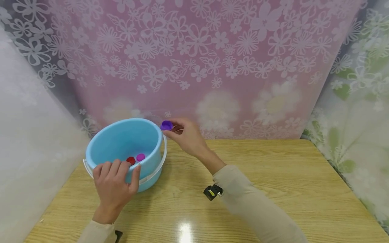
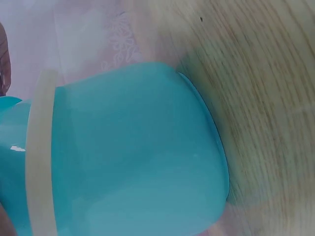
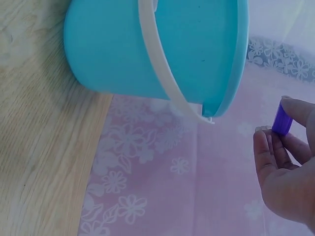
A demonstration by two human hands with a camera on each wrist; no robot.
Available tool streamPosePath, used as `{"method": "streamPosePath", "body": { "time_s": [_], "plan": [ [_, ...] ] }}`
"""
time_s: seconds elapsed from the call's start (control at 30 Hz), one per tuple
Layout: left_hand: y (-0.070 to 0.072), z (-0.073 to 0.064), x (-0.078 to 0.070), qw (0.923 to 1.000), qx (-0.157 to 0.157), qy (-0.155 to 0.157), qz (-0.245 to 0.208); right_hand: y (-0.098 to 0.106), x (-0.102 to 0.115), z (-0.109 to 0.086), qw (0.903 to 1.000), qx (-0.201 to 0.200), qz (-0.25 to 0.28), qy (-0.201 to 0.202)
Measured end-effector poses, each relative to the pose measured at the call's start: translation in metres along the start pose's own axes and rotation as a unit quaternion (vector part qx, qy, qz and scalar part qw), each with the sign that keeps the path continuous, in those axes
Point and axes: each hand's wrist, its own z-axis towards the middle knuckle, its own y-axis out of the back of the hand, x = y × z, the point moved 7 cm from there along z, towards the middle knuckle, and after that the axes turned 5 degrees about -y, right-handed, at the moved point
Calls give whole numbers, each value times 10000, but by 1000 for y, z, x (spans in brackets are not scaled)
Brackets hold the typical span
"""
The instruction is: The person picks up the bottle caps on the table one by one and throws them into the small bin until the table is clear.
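A light blue bucket (image 1: 152, 162) with a white handle stands at the left of the table. My left hand (image 1: 113, 187) grips its near rim, fingers over the edge and thumb on the outside. Between thumb and fingers, my right hand (image 1: 189, 136) pinches a small purple bottle cap (image 1: 166, 125), its hollow side showing in the head view. That hand is just beyond the bucket's right rim. In the right wrist view, the purple cap (image 3: 282, 120) appears edge-on. Inside the bucket lie a red cap (image 1: 131, 160) and a magenta cap (image 1: 140, 157); the near wall hides part of the bottom.
The wooden table (image 1: 258, 179) extends to the right of the bucket. Behind it hangs a pink flowered curtain (image 1: 228, 77), with pale sheeting at both sides. The white handle (image 3: 160, 69) hangs down along the bucket's outer side.
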Motion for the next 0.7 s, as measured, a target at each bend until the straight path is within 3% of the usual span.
{"method": "streamPosePath", "body": {
  "time_s": [0.7],
  "plan": [
    [7, 5, -8, 9997, -166, -196, -4, -47, 32, 4, 9982, 514, 128, 289]
  ]
}}
